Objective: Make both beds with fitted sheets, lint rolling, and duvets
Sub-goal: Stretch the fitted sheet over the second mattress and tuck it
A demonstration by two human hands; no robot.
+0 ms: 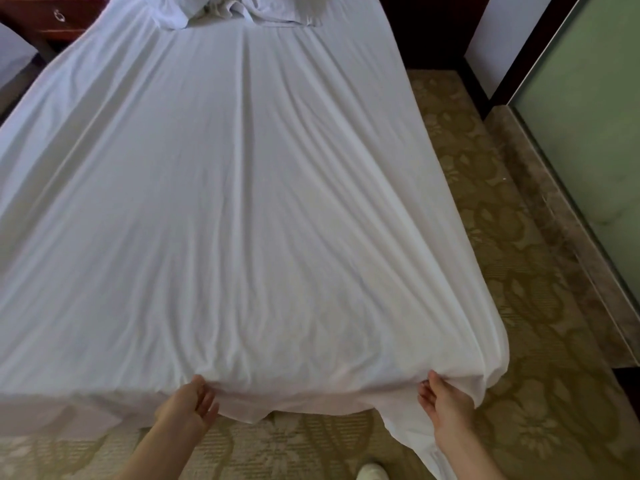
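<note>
A white fitted sheet (249,202) lies spread over the bed, with long creases running toward its near edge. I stand at the foot of the bed. My left hand (192,401) pinches the sheet's near edge left of centre, thumb on top. My right hand (441,401) grips the bunched near edge by the right corner, where loose sheet hangs down to the floor. The creases converge on both hands. At the head of the bed the sheet (221,12) lies crumpled in a heap.
Patterned tan carpet (502,237) runs along the bed's right side and foot. A green glass panel (588,133) with a stone threshold stands at the right. A wooden nightstand (52,19) and another bed's corner (14,53) are at far left. My white shoe (372,472) shows below.
</note>
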